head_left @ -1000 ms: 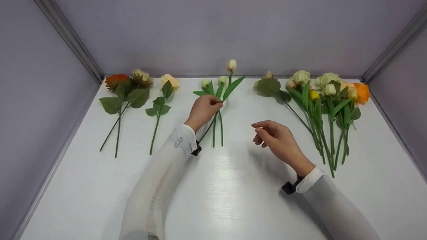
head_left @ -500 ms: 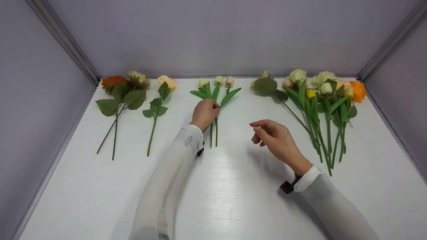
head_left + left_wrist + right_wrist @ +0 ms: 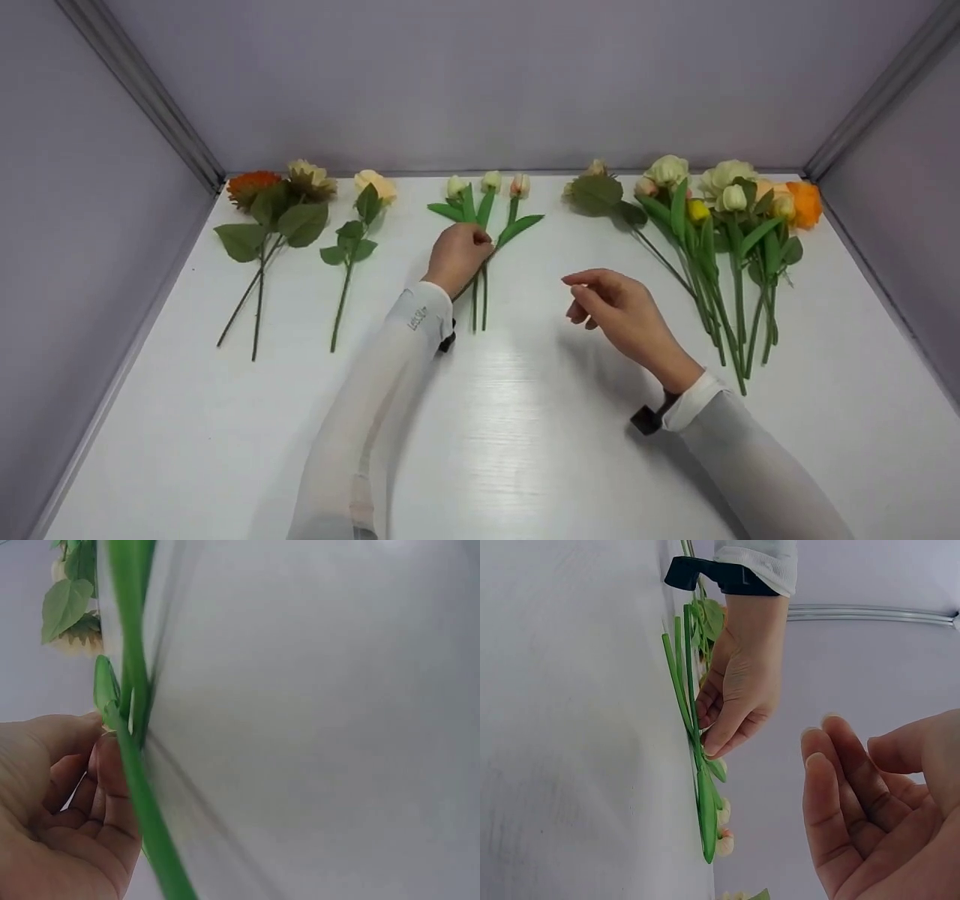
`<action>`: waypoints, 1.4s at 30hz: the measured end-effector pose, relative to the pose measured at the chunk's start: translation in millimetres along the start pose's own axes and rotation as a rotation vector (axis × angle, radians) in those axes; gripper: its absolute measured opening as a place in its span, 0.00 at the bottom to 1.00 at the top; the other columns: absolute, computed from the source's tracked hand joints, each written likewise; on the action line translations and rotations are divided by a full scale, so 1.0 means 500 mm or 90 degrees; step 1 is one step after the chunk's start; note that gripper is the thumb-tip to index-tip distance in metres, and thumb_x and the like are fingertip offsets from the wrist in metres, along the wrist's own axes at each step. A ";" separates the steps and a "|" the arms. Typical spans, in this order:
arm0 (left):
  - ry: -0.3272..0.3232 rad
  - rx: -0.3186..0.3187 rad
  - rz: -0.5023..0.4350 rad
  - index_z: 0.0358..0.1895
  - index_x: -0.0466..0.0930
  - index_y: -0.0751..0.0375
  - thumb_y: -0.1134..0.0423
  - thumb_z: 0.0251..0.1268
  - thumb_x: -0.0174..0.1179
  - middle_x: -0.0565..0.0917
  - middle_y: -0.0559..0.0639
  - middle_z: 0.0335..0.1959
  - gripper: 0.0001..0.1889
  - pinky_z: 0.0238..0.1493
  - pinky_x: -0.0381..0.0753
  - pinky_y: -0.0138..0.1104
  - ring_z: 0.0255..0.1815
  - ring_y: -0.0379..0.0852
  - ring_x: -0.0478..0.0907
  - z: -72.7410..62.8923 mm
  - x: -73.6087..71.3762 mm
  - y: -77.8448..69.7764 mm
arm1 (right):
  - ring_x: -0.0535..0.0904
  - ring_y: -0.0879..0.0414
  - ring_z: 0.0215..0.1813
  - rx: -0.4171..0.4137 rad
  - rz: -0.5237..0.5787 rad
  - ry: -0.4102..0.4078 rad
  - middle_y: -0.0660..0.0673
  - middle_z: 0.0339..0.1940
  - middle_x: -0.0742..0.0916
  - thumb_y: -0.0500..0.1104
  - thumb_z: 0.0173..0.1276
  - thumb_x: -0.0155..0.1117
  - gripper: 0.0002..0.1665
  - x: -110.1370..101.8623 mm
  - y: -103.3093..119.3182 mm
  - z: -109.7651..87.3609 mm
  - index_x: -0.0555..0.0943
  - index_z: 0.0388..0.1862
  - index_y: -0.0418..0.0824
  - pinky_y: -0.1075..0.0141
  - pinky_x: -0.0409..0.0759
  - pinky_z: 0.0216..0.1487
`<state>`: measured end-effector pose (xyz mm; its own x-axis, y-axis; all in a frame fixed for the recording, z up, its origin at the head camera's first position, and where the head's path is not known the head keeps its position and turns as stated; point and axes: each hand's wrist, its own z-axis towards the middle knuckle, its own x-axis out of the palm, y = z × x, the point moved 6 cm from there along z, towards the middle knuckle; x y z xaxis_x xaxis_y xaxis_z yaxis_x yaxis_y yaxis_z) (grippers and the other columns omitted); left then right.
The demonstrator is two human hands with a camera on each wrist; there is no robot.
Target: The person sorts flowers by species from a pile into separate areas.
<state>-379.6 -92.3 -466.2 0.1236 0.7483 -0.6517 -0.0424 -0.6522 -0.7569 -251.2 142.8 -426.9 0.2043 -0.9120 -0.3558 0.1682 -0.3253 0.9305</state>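
In the head view my left hand [image 3: 459, 259] pinches the stem of a pale pink tulip [image 3: 520, 185] between thumb and fingers, low over the white table. Two cream tulips [image 3: 491, 180] lie right beside it, their stems crossing under the hand. From the left wrist, the thumb and fingertips [image 3: 90, 724] meet at a green stem [image 3: 154, 821] and a small leaf. My right hand [image 3: 619, 307] hovers to the right of these tulips, holding nothing, its fingers loosely bent. The right wrist view shows those relaxed fingers [image 3: 855, 795] apart from the tulip stems [image 3: 679, 682].
Left on the table lie an orange flower [image 3: 253, 187], a cream flower [image 3: 311, 180] and a peach rose [image 3: 375, 185]. A brownish flower with broad leaves [image 3: 596, 195] and a mixed bunch of flowers [image 3: 724, 217] lie right. Grey walls [image 3: 480, 90] enclose the back and sides.
The pink tulip has come down from above the cream tulips to lie level with them, my left hand moving slightly toward me. Its leaf has since tilted lower. My right hand stays nearly still.
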 end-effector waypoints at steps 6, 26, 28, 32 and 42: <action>0.007 0.009 -0.041 0.58 0.84 0.63 0.60 0.78 0.59 0.84 0.51 0.50 0.14 0.50 0.81 0.39 0.49 0.46 0.81 -0.013 -0.026 -0.017 | 0.86 0.43 0.38 0.023 -0.022 0.006 0.39 0.34 0.88 0.47 0.79 0.62 0.16 -0.011 -0.014 0.009 0.84 0.57 0.40 0.61 0.86 0.37; 0.177 0.500 0.219 0.73 0.73 0.51 0.52 0.79 0.57 0.73 0.49 0.72 0.24 0.74 0.63 0.37 0.73 0.46 0.67 -0.245 0.118 -0.249 | 0.78 0.43 0.44 0.238 -0.364 -0.093 0.33 0.51 0.85 0.55 0.78 0.59 0.27 -0.320 -0.154 -0.005 0.82 0.58 0.33 0.55 0.77 0.41; 0.177 0.536 0.243 0.72 0.74 0.51 0.54 0.79 0.57 0.73 0.49 0.71 0.23 0.74 0.63 0.37 0.73 0.46 0.67 -0.261 0.125 -0.264 | 0.78 0.42 0.44 0.258 -0.373 -0.073 0.32 0.51 0.85 0.56 0.77 0.60 0.29 -0.333 -0.165 -0.011 0.82 0.57 0.31 0.54 0.78 0.40; 0.165 0.574 0.272 0.71 0.76 0.52 0.54 0.79 0.57 0.75 0.50 0.70 0.22 0.74 0.62 0.36 0.72 0.46 0.69 -0.274 0.142 -0.272 | 0.78 0.42 0.43 0.273 -0.380 -0.050 0.33 0.49 0.85 0.58 0.75 0.63 0.30 -0.336 -0.176 -0.013 0.82 0.55 0.30 0.54 0.78 0.39; 0.158 0.527 0.441 0.79 0.65 0.46 0.49 0.78 0.57 0.68 0.50 0.76 0.29 0.78 0.57 0.43 0.77 0.51 0.63 -0.264 0.182 -0.224 | 0.79 0.46 0.33 0.251 -0.428 -0.068 0.36 0.37 0.86 0.50 0.73 0.66 0.21 -0.319 -0.189 0.001 0.84 0.46 0.30 0.59 0.76 0.28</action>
<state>-232.6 32.8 -434.1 0.0084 0.1469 -0.9891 -0.8177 -0.5684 -0.0914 -300.0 318.9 -458.1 0.0831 -0.5007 -0.8616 -0.1352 -0.8623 0.4881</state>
